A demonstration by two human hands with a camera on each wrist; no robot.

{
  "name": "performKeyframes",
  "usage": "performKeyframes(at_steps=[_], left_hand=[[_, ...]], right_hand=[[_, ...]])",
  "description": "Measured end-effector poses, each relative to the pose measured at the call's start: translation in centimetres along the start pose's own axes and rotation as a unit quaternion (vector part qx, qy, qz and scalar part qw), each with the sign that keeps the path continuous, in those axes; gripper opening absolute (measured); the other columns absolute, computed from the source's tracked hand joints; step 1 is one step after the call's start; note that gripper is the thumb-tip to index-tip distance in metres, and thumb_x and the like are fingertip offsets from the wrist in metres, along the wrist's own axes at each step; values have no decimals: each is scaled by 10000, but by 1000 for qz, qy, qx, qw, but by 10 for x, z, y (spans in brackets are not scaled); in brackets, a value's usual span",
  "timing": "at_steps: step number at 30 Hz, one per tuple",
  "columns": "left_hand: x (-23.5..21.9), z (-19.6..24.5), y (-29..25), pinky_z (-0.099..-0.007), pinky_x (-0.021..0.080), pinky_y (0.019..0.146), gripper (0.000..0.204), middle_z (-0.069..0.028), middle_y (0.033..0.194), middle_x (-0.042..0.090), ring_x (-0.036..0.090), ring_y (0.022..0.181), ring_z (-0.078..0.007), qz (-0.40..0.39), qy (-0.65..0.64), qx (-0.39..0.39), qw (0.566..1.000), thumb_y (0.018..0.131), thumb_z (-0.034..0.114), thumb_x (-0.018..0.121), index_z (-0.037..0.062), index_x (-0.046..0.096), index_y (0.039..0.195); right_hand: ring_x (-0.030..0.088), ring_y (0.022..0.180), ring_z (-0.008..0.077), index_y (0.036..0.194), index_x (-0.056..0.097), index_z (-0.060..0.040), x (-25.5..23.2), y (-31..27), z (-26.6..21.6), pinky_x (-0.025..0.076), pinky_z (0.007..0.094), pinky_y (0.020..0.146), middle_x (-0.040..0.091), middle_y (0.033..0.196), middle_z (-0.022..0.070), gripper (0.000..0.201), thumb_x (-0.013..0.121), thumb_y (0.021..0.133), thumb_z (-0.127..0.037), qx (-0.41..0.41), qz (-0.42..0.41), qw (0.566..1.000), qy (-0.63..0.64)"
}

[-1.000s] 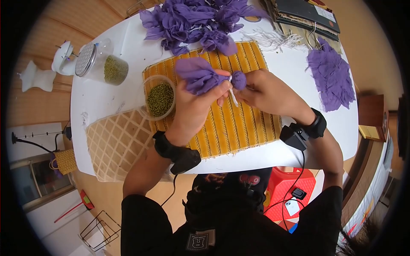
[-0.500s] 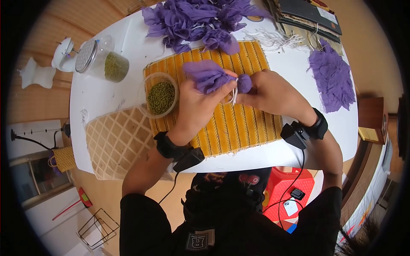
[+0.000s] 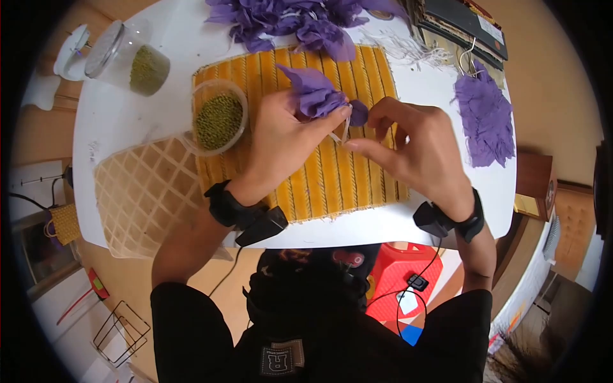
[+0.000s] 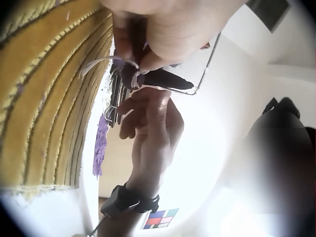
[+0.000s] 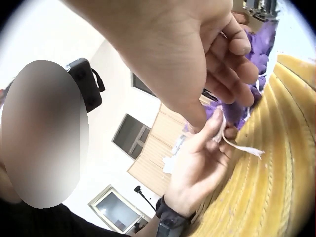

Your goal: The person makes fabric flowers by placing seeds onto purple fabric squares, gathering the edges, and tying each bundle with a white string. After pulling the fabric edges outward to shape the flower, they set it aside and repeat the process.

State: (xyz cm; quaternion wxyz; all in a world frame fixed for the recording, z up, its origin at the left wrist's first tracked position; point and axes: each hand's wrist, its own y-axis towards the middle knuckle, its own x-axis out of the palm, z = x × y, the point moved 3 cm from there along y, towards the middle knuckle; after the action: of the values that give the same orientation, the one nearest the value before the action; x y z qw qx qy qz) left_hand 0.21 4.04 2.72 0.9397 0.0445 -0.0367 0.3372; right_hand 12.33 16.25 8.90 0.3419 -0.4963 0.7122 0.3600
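Observation:
My left hand (image 3: pixel 274 137) pinches a gathered purple cloth (image 3: pixel 314 96) at its neck between thumb and fingers. A small rounded bulge (image 3: pixel 359 113) of the same cloth sticks out to the right of the pinch. White string (image 3: pixel 345 133) is looped round the neck under the left thumb, and its frayed ends (image 5: pixel 247 149) dangle in the right wrist view. My right hand (image 3: pixel 424 143) is just right of the bulge, its fingers loosely bent and the thumb held apart, with nothing between them. Beneath both hands lies a yellow striped cloth mat (image 3: pixel 313 185).
A clear bowl of green beans (image 3: pixel 219 121) stands left of the hands. Behind it lies a tipped jar of beans (image 3: pixel 131 60). Purple cloth pieces (image 3: pixel 274 22) and white strings (image 3: pixel 415 51) lie at the back; more purple cloth (image 3: pixel 485 118) is on the right. A beige lattice cloth (image 3: pixel 150 191) covers the front left.
The right hand has let go near the bulge and drawn back to the right, its thumb and fingers spreading. The left hand keeps its pinch. The head view has shifted slightly.

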Motion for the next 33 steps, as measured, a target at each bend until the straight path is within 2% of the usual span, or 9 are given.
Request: performKeyframes(at_steps=[2, 7, 10, 12, 18, 24, 26, 30, 33], left_hand=[[4, 1, -4, -238, 502, 676, 168, -64, 844, 699, 632, 740, -86, -14, 73, 37, 997, 825, 82, 715, -40, 657, 924], [7, -9, -7, -254, 512, 685, 185, -80, 824, 700, 641, 731, -98, -50, 50, -3, 997, 794, 51, 714, -51, 672, 944], [4, -10, -3, -261, 514, 693, 186, -86, 821, 699, 644, 733, -107, -72, 63, -23, 995, 782, 30, 703, -50, 682, 948], [2, -12, -1, -262, 514, 696, 185, -88, 819, 699, 646, 736, -110, -79, 54, -40, 995, 779, 21, 694, -49, 686, 949], [2, -12, 0, -256, 512, 719, 171, -81, 827, 702, 650, 753, -106, -112, 76, -67, 988, 801, 33, 674, -45, 690, 952], [4, -12, -1, -228, 492, 711, 121, -34, 829, 688, 620, 772, -71, -110, 79, -42, 990, 826, 50, 694, -40, 676, 905], [3, -15, 0, -266, 517, 704, 185, -105, 810, 707, 669, 748, -131, -87, 111, -17, 990, 774, 38, 655, -26, 699, 942], [-1, -13, 1, -277, 514, 691, 194, -117, 793, 700, 662, 716, -141, -95, 150, -3, 984, 756, 35, 653, -23, 697, 935], [0, -15, 0, -229, 483, 675, 151, -46, 811, 685, 618, 753, -70, -116, 173, -2, 978, 827, 76, 713, -34, 687, 927]], right_hand=[[629, 548, 267, 741, 628, -39, 9, -8, 4, 485, 337, 528, 620, 599, 72, 394, 795, 722, -396, 45, -6, 999, 10], [629, 547, 280, 760, 642, -27, 30, -20, 11, 486, 343, 524, 635, 616, 98, 287, 753, 785, -291, 81, 0, 996, 22], [604, 502, 235, 797, 654, -24, 39, -22, 16, 465, 320, 504, 617, 593, 101, 176, 715, 819, -188, 90, 16, 990, 104], [533, 450, 152, 815, 652, -20, 43, -24, 22, 420, 281, 477, 565, 547, 81, 91, 669, 837, -107, 134, -3, 969, 210], [441, 495, 35, 762, 616, 7, 45, -31, 30, 363, 232, 474, 512, 544, -4, 65, 623, 802, -43, 155, -39, 946, 283], [437, 518, 17, 726, 608, 3, 43, -32, 24, 348, 213, 478, 520, 571, -29, 23, 623, 743, 1, 165, -85, 936, 299], [432, 517, 15, 725, 606, 4, 43, -32, 23, 342, 209, 477, 517, 572, -31, 25, 623, 743, 3, 167, -87, 934, 302], [420, 520, 8, 736, 601, 7, 48, -33, 26, 327, 203, 474, 506, 576, -40, 27, 623, 753, 6, 161, -79, 930, 321], [419, 524, 7, 753, 603, 7, 48, -34, 26, 321, 206, 471, 500, 580, -46, 24, 620, 770, 5, 164, -66, 927, 331]])
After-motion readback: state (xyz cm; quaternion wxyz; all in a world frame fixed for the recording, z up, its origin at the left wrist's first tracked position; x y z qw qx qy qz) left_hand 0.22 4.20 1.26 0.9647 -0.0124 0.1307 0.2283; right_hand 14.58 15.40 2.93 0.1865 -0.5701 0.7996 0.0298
